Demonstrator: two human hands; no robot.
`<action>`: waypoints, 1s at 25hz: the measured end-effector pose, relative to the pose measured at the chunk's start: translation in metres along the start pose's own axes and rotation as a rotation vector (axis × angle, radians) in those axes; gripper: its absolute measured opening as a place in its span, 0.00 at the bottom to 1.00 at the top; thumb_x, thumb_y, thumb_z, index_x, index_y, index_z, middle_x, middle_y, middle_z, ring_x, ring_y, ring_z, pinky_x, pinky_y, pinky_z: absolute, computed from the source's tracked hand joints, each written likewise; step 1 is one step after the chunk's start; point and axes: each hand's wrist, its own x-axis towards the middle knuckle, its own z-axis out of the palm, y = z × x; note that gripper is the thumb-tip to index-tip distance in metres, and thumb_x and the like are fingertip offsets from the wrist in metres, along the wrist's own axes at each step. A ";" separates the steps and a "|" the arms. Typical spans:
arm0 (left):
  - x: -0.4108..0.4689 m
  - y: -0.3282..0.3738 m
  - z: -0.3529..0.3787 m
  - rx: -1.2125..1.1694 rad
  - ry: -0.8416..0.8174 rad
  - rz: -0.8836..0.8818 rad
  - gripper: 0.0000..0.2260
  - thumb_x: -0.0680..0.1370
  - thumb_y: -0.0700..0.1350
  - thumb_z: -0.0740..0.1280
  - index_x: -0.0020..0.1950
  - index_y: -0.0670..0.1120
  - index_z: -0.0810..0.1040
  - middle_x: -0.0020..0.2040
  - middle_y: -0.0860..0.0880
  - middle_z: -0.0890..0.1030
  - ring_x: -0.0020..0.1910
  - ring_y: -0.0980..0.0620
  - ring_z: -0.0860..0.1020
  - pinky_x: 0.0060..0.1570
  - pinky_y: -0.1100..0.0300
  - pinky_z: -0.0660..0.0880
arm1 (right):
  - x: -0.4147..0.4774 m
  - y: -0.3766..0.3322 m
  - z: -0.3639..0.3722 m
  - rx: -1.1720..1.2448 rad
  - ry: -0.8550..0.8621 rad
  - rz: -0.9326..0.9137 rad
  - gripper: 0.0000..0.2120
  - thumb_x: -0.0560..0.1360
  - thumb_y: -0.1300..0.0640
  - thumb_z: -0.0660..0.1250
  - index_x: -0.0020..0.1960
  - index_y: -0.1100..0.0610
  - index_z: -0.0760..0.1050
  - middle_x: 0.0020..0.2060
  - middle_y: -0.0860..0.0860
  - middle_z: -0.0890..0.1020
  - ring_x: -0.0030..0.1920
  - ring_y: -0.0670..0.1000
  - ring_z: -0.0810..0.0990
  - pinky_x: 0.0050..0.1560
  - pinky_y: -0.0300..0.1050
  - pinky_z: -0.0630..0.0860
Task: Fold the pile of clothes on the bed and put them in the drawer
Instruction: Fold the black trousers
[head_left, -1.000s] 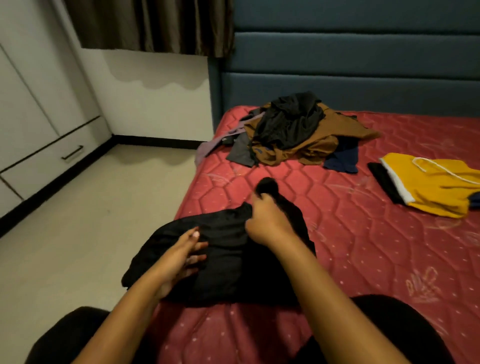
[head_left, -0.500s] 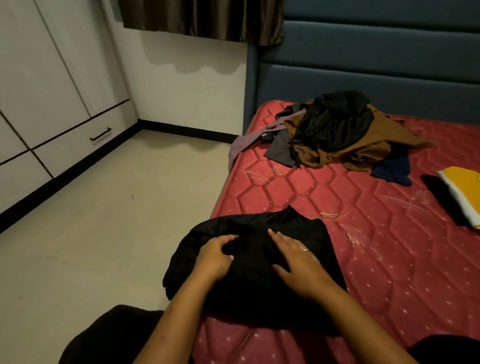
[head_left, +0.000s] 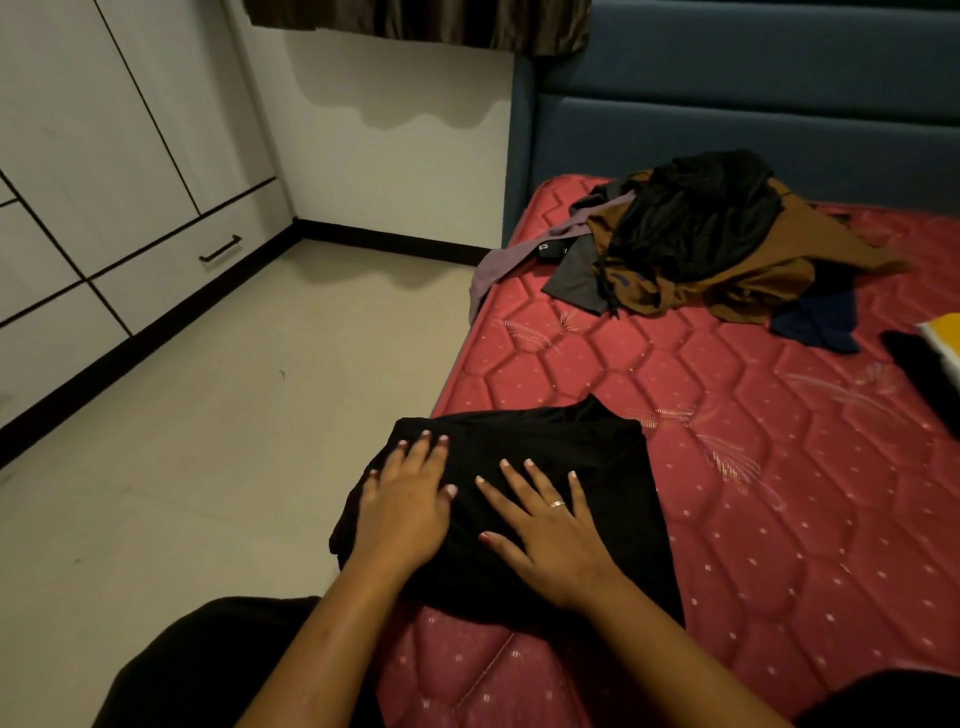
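**Both palms flat on the folded black garment at the bed's left edge**

Close in, by the near-left corner of the bed (head_left: 779, 519), the folded black garment (head_left: 571, 457) lies with its left side just over the edge. The left hand (head_left: 410, 509) rests flat on it, fingers straight. The right hand (head_left: 550, 535) lies just beside, fingers splayed, gripping nothing.

There is bare red mattress to the right and beyond, and wide floor (head_left: 234, 441) off the left edge. Up by the headboard (head_left: 727, 104), the pile of clothes (head_left: 727, 244) sits at the far-left corner, one piece draping over the edge. Across the floor, the drawer (head_left: 171, 260) is closed.
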 end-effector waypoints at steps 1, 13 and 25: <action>-0.002 0.013 0.010 -0.001 -0.067 0.062 0.26 0.83 0.54 0.52 0.79 0.57 0.47 0.79 0.55 0.47 0.78 0.51 0.46 0.73 0.44 0.50 | 0.000 -0.002 0.000 0.001 -0.012 -0.016 0.36 0.71 0.27 0.31 0.76 0.37 0.45 0.78 0.42 0.45 0.77 0.47 0.39 0.71 0.58 0.31; -0.003 0.015 0.045 0.063 -0.154 0.014 0.32 0.78 0.67 0.46 0.78 0.57 0.40 0.79 0.54 0.42 0.78 0.50 0.39 0.73 0.43 0.41 | -0.017 0.063 0.000 0.011 0.022 0.358 0.33 0.72 0.27 0.35 0.75 0.33 0.41 0.77 0.38 0.45 0.77 0.48 0.41 0.73 0.58 0.38; -0.002 0.025 0.040 0.087 -0.118 -0.005 0.29 0.82 0.60 0.49 0.79 0.53 0.44 0.80 0.51 0.46 0.78 0.48 0.43 0.73 0.42 0.42 | -0.023 0.055 -0.051 1.295 0.160 0.888 0.17 0.72 0.64 0.71 0.60 0.62 0.74 0.45 0.56 0.81 0.43 0.56 0.81 0.41 0.46 0.78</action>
